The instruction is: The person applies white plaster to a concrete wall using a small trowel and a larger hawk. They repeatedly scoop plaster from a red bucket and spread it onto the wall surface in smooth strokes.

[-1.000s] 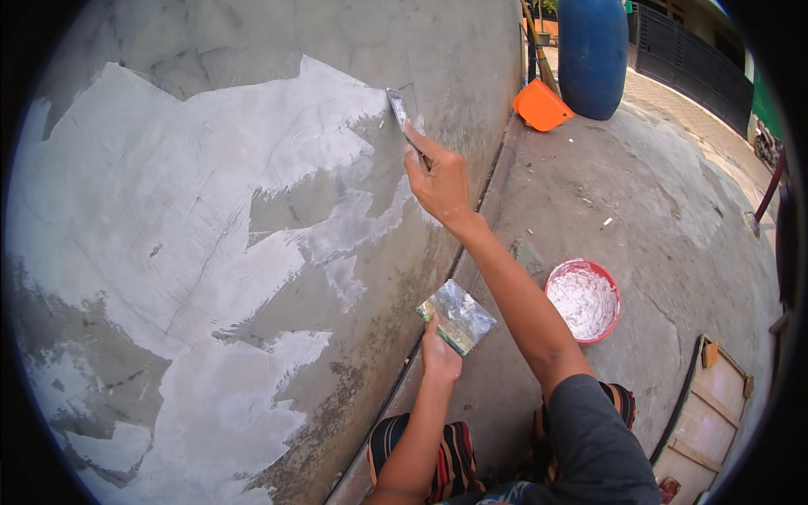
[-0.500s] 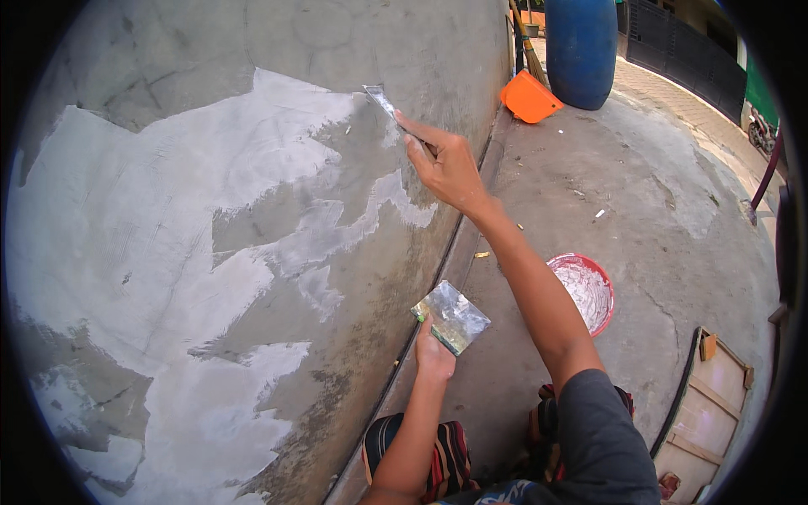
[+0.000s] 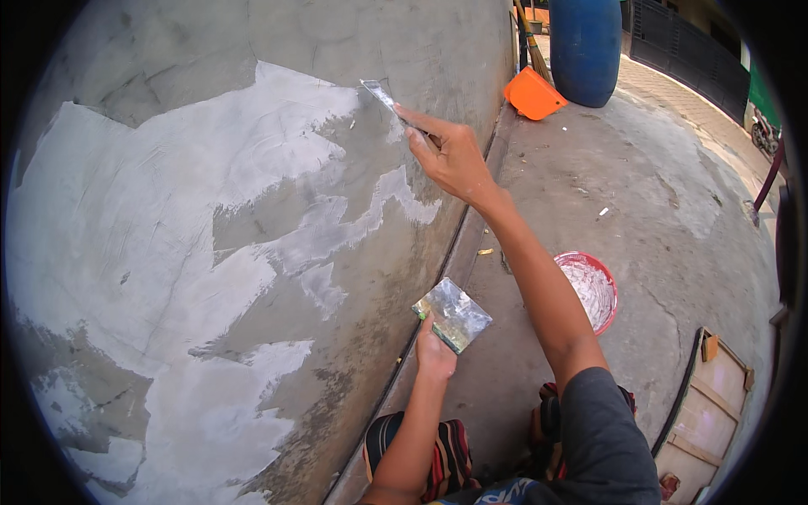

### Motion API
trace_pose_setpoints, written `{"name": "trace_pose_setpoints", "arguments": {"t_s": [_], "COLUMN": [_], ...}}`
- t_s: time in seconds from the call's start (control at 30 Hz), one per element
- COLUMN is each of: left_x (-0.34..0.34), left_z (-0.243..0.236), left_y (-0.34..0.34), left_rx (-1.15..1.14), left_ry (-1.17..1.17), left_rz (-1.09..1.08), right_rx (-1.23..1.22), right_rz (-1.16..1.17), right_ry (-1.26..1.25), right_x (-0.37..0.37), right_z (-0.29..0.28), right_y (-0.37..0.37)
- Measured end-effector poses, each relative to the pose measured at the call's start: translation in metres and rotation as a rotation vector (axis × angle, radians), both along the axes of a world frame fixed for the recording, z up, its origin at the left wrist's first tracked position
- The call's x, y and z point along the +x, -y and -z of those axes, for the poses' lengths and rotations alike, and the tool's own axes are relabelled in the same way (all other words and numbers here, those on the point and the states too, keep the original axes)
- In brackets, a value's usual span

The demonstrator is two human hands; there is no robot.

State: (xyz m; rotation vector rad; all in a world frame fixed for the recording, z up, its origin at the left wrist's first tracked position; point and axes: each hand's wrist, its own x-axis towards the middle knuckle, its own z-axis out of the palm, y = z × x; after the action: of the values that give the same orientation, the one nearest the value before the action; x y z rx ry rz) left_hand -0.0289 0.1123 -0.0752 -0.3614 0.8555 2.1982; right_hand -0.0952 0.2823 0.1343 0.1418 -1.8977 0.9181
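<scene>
My right hand [image 3: 453, 153] is closed round the handle of a putty knife [image 3: 381, 95]. The knife's metal blade lies at the grey wall [image 3: 370, 34], close to the upper right edge of a large patch of white filler [image 3: 194, 185]. Lower down, my left hand [image 3: 435, 352] grips a flat, square plate [image 3: 454, 313] by its near edge, thumb on top. The plate is smeared with grey and whitish residue and sits just off the foot of the wall. The fingers under the plate are hidden.
A red basin [image 3: 613, 286] of white filler stands on the concrete floor right of my forearm. Toward the back are an orange dustpan [image 3: 535, 94], a broom [image 3: 535, 57] and a blue barrel [image 3: 585, 55]. A wood-framed panel [image 3: 703, 412] lies at the lower right.
The putty knife and my right hand have shifted only slightly at the wall. My left hand keeps the plate in nearly the same place, and the view has tilted a little.
</scene>
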Motion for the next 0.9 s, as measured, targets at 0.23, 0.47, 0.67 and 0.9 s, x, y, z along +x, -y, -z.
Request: {"name": "trace_pose_setpoints", "arguments": {"t_s": [0.23,0.47,0.67,0.9], "left_x": [-0.002,0.002,0.000,-0.003], "left_z": [0.003,-0.012,-0.001,0.008], "left_y": [0.007,0.005,0.010,0.001], "left_rx": [-0.001,-0.045,0.006,0.018], "left_ry": [-0.002,-0.011,-0.001,-0.017], "left_rz": [-0.002,-0.001,0.012,0.026], "right_rx": [0.089,0.027,0.011,-0.031], "right_rz": [-0.018,0.046,-0.092,-0.068], "right_ry": [0.034,-0.157,0.093,0.177], "right_x": [0.002,-0.037,-0.024,0.001], "right_z": [0.011,0.026,0.045,0.007], "right_y": [-0.005,0.004,0.002,-0.024]}}
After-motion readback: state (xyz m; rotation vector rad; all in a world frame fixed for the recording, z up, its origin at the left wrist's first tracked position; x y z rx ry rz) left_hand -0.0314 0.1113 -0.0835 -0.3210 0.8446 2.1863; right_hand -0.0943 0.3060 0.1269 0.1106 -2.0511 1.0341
